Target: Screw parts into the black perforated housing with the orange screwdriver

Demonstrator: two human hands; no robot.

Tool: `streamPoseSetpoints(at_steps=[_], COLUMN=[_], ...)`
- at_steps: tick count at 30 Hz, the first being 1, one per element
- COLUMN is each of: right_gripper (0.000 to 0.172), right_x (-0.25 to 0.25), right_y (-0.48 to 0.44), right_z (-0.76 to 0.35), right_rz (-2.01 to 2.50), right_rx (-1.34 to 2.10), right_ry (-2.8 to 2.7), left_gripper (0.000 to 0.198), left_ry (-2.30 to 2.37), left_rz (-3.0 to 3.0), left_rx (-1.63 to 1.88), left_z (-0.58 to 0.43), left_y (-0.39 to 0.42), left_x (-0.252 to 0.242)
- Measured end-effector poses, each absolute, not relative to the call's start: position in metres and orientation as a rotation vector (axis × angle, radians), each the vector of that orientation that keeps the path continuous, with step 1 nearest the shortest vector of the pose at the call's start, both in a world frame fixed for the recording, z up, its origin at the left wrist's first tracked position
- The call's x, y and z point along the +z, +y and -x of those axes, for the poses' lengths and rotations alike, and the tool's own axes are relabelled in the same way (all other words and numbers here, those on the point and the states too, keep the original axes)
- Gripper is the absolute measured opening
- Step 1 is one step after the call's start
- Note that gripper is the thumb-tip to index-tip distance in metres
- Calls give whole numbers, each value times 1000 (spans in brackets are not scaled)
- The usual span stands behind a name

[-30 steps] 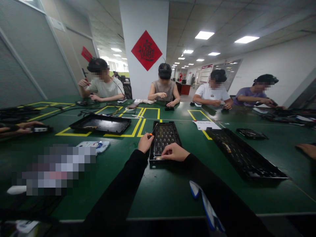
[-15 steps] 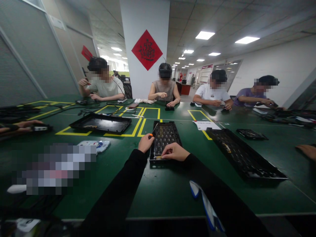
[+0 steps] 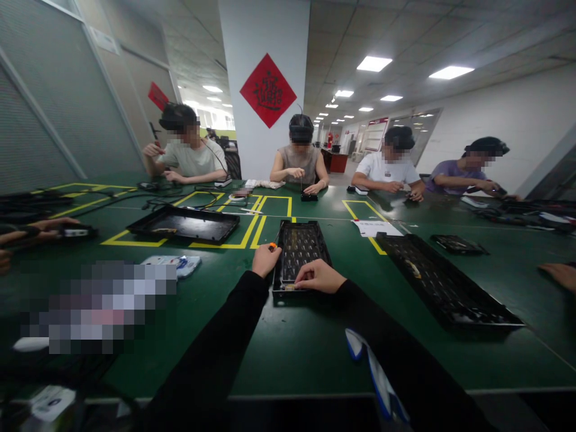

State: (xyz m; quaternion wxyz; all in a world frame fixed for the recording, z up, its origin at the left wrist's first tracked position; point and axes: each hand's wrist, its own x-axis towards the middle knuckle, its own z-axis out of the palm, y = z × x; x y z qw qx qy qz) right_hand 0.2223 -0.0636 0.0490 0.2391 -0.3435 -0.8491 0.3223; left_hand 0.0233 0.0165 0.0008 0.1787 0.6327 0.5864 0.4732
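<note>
Compared with the earlier head frame, the tool's thin shaft, which slanted over the tray's left wall, can no longer be made out, and part of another person's hand [image 3: 4,262] has come in at the far left edge; the two working hands have barely shifted. In the head view now, the narrow black tray [image 3: 288,296] lies on the green table [image 3: 310,360] straight ahead, its long axis running from six to twelve o'clock between the hands. The left hand [image 3: 266,260] is curled around an orange-ended tool [image 3: 272,246] at the tray's eight o'clock side. The right hand [image 3: 321,278] reaches over the near end from five o'clock, thumb and forefinger drawn together at a small tan piece [image 3: 288,288] lying towards seven; it is the nearer hand to that piece. Whether those fingertips grip the piece or only press on it, I cannot tell, as they hide its right end. The tool's handle is mostly covered by the left fist, and the tray's near right corner is hidden by the right hand.
</note>
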Motion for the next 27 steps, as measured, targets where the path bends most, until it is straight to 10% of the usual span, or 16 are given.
streamPoseSetpoints(at_steps=[27], right_gripper=[31], right_x=[44], right_y=[-61], right_z=[-223], right_rz=[939], right_rx=[836], right_ry=[-2327], left_gripper=[35], left_ry=[1536], left_rz=[-1409], left_rx=[1727], left_z=[-25], left_y=[-1], left_x=[17])
